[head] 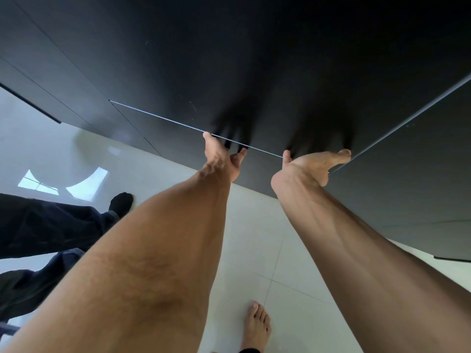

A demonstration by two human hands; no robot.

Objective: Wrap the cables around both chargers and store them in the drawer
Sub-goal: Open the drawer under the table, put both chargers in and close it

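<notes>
Drawer: black, handle-less front set in a run of dark cabinet panels. A thin pale seam runs along its top edge, and both hands are at that seam. From this angle I cannot tell whether the front stands slightly proud of its neighbours or flush with them.

Chargers and cables: not in view anywhere. Nothing is visible in either hand. They may already be inside the drawer, or lying out of frame; the view does not settle it.

Left hand: fingertips hooked over the top edge of the drawer front, ends hidden against the dark panel, thumb raised at the seam. Fingers curled onto the edge rather than spread flat.

Right hand: palm turned up and toward the panel, fingers reaching to the same edge near the drawer's right corner. Their tips merge with the shadow (blur too), so whether they curl over the lip or only press on it I cannot tell.

Judgement: with no handle, the top lip is the only purchase, which would explain two hands spaced along one edge, keeping the front square as it slides. Opening or closing cannot be decided from this moment.

Surroundings: glossy pale floor tiles with a window reflection at left, one bare foot below, dark trouser legs and a socked foot at left.
</notes>
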